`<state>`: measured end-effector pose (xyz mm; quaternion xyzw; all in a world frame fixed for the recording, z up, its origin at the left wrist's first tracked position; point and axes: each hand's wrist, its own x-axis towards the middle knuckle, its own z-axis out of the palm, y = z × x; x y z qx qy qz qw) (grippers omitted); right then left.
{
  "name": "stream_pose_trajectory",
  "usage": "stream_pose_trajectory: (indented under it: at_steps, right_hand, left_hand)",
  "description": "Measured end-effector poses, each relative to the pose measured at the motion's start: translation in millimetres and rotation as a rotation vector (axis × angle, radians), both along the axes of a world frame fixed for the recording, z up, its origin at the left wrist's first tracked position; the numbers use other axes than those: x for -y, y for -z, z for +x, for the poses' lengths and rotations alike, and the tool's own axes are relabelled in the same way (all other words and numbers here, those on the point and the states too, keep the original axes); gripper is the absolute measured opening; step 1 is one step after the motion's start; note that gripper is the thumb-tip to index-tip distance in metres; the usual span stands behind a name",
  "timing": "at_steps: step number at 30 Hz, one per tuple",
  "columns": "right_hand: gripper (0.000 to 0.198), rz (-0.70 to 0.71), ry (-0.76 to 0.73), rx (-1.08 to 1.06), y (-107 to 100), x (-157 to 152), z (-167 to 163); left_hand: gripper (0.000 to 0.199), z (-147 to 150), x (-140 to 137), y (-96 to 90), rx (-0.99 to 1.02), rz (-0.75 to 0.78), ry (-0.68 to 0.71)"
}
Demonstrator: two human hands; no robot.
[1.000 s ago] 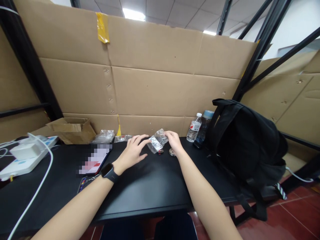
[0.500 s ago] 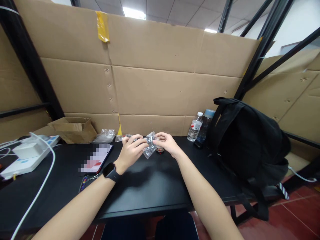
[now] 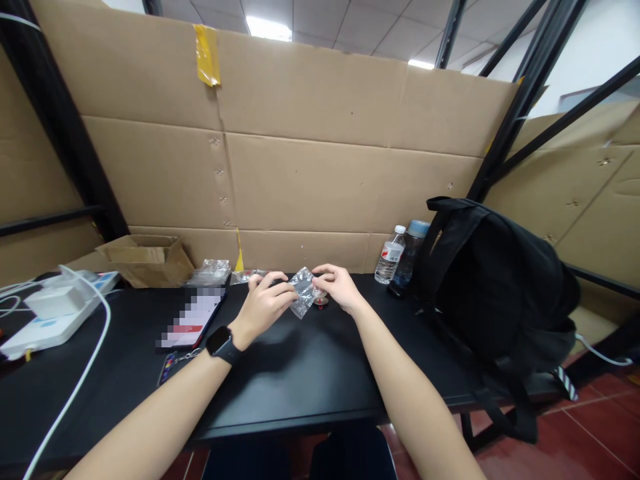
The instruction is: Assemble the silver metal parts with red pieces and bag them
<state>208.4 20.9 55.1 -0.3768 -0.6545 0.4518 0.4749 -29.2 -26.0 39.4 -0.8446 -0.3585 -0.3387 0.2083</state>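
Observation:
Between my hands, above the black table, is a small clear plastic bag [image 3: 302, 293], crinkled and shiny. My left hand [image 3: 266, 299], with a dark watch [image 3: 220, 341] on its wrist, pinches the bag's left side. On the other side, my right hand [image 3: 337, 288] grips the bag's edge between thumb and fingers. Just below my right fingers, a small round object [image 3: 321, 303] with a bit of red lies on the table, partly covered by the hand. Whether anything is inside the bag I cannot tell.
Left of my hands lies a phone [image 3: 195, 319] with a lit screen. An open cardboard box [image 3: 145, 261], clear plastic packets [image 3: 211, 272] and a white power strip [image 3: 65, 327] stand farther left. To the right are a water bottle [image 3: 390, 257] and a black backpack [image 3: 500, 287].
The bag has shifted slightly and looks more spread out between my fingers. Both hands stay in nearly the same place.

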Motion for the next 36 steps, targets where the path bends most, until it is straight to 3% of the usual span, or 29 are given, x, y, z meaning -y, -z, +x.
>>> stream_pose_trajectory:
  at_steps: [8,20,23,28,32,36]
  right_hand:
    - [0.051,-0.004,-0.126,0.079,6.5,-5.7,8.3]
    - [0.030,0.002,-0.008,0.036,10.2,-14.5,7.5]
    - [0.028,-0.001,0.009,0.041,7.5,-12.6,7.8]
    - [0.025,0.002,-0.010,0.088,9.2,-13.1,7.5]
    - [0.025,-0.025,-0.082,0.118,14.7,-14.4,4.3]
    - [0.025,-0.029,-0.101,0.148,17.0,-14.6,2.0]
  left_hand:
    - [0.018,-4.1,-3.5,-0.1,-0.007,-0.011,-0.043]
    - [0.012,-8.2,-14.8,-1.0,0.014,-0.020,-0.051]
    - [0.013,-35.2,-26.1,-9.0,0.082,-0.040,-0.170]
    - [0.021,-112.0,-47.6,-22.4,0.295,-0.071,-0.526]
    - [0.032,-159.1,-64.8,-11.5,0.394,-0.204,-0.786]
    - [0.036,-174.8,-76.8,6.9,0.320,-0.317,-0.833]
